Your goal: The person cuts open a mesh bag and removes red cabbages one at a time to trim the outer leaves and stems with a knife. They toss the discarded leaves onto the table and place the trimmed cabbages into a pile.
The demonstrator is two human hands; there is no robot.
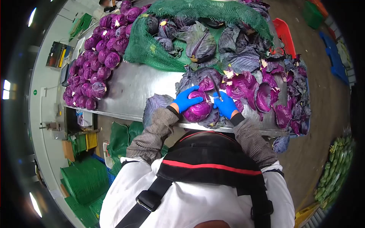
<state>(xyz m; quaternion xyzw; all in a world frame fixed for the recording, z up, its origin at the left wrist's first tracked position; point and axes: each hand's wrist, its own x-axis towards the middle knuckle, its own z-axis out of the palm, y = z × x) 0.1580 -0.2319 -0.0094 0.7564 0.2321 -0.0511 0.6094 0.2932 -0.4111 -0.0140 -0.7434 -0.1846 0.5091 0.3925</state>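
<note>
Near the table's front edge, my left hand (188, 98), in a blue glove, holds a peeled purple cabbage (198, 110) from its left side. My right hand (225, 104), also gloved in blue, is closed around a knife (216, 88) whose dark blade points up and away from me. It is at the cabbage's right side, by the pale stem. Loose purple leaves (243, 86) lie to the right, and a dark outer leaf (156, 105) hangs at the edge on the left. Behind is a green mesh sack (152, 49) with an unpeeled cabbage (200, 43) in its opening.
Peeled cabbages (91, 72) are piled along the left of the metal table (131, 85). A red crate (284, 37) stands at the back right. Green crates (85, 178) are on the floor at the left, and bundled green vegetables (330, 171) lie at the right.
</note>
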